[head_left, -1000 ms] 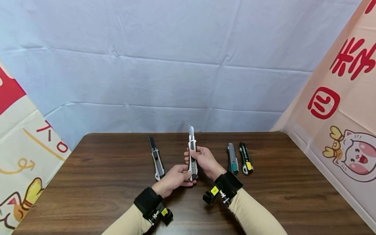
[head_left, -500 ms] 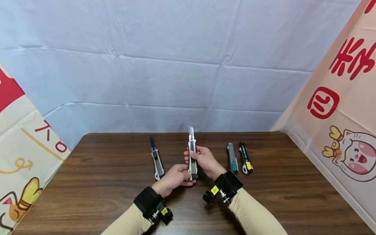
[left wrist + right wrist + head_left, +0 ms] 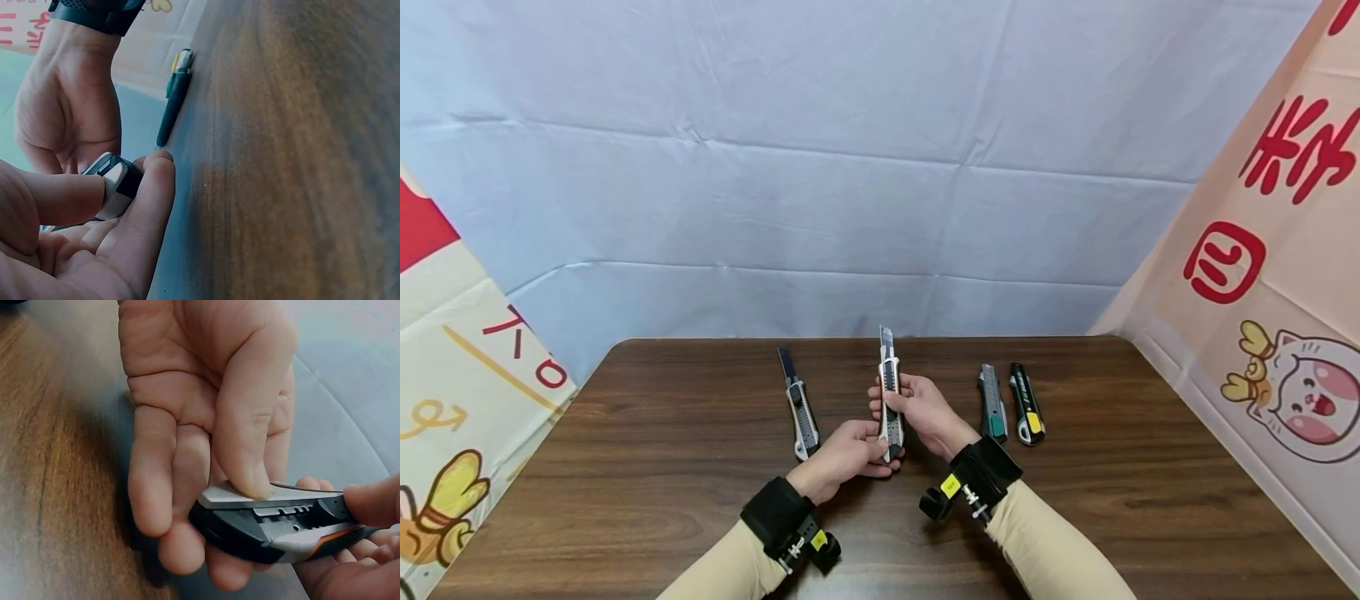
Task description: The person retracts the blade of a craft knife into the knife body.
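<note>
In the head view, a silver and black utility knife with its blade extended points away from me, raised over the table. My left hand holds its butt end between thumb and fingers. My right hand grips the handle's middle, thumb on its upper face. The right wrist view shows the knife close up: the right thumb presses at the dark slider, while the left hand pinches the butt. A similar utility knife with a dark blade lies beside my left hand.
On the brown wooden table, a grey and green utility knife and a black and yellow one lie right of my hands. A pale blue cloth hangs behind; printed banners flank both sides.
The held knife's blade tip sits slightly lower and further left; I cannot tell whether the blade slid or the knife tilted. Both hands stay nearly still. The left banner shifted a little.
</note>
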`<action>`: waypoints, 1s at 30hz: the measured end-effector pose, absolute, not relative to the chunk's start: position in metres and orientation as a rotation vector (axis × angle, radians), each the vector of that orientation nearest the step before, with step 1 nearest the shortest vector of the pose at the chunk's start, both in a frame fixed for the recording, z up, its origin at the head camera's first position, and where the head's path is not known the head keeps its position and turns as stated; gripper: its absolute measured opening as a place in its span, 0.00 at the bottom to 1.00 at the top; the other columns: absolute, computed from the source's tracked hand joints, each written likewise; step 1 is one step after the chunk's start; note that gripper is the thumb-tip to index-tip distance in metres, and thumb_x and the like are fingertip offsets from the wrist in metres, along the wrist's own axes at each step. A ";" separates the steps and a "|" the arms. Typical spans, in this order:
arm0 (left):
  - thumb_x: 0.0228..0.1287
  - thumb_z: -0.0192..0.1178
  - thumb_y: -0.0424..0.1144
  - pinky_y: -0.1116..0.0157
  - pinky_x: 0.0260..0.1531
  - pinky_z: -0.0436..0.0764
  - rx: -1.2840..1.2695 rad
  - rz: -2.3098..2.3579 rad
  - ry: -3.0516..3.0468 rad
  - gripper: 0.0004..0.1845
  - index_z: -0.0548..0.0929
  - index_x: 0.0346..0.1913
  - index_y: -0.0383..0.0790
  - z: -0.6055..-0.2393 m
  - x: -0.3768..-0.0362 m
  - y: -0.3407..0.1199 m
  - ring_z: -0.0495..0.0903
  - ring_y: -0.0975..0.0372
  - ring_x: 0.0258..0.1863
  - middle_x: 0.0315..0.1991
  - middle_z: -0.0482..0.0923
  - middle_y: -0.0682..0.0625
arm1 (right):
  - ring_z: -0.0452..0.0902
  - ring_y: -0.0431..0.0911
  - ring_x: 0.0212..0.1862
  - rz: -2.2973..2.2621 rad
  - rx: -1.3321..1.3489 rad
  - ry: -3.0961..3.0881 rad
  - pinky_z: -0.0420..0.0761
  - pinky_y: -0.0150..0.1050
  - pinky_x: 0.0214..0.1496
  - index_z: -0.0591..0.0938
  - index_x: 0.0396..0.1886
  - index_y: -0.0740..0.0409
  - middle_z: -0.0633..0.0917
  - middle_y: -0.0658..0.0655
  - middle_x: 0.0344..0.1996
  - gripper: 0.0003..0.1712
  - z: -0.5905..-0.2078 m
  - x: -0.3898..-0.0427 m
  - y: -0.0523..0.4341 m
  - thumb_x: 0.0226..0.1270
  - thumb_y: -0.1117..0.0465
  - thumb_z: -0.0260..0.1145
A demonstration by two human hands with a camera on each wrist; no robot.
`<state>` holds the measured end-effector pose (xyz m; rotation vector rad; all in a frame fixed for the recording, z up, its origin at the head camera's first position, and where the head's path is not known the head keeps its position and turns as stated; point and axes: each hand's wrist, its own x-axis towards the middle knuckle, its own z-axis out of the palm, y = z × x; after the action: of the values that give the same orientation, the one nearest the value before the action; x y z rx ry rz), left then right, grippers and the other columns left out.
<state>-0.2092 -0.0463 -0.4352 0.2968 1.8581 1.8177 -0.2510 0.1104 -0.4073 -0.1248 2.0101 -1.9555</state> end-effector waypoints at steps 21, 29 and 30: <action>0.77 0.43 0.33 0.61 0.52 0.85 0.305 1.885 1.770 0.20 0.68 0.65 0.23 -0.438 -0.209 -0.048 0.84 0.58 0.50 0.54 0.79 0.34 | 0.83 0.43 0.48 -1.977 -0.142 1.979 0.81 0.45 0.61 0.67 0.67 0.69 0.78 0.69 0.60 0.23 -0.403 -0.253 0.115 0.78 0.64 0.51; 0.77 0.44 0.34 0.61 0.50 0.86 0.280 1.881 1.816 0.21 0.69 0.64 0.23 -0.433 -0.207 -0.049 0.85 0.58 0.47 0.52 0.80 0.33 | 0.84 0.40 0.42 -2.022 -0.087 1.996 0.85 0.36 0.49 0.72 0.61 0.73 0.85 0.62 0.48 0.22 -0.410 -0.249 0.109 0.79 0.60 0.51; 0.77 0.44 0.34 0.61 0.50 0.86 0.268 1.880 1.816 0.20 0.69 0.64 0.23 -0.433 -0.207 -0.048 0.85 0.57 0.47 0.52 0.81 0.33 | 0.84 0.40 0.41 -2.027 -0.085 2.004 0.85 0.35 0.48 0.72 0.61 0.73 0.85 0.62 0.47 0.22 -0.410 -0.249 0.108 0.78 0.60 0.51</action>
<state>-0.2071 -0.0484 -0.4329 0.2677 1.8164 1.8797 -0.2491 0.1083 -0.4100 -0.0847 2.0042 -2.0269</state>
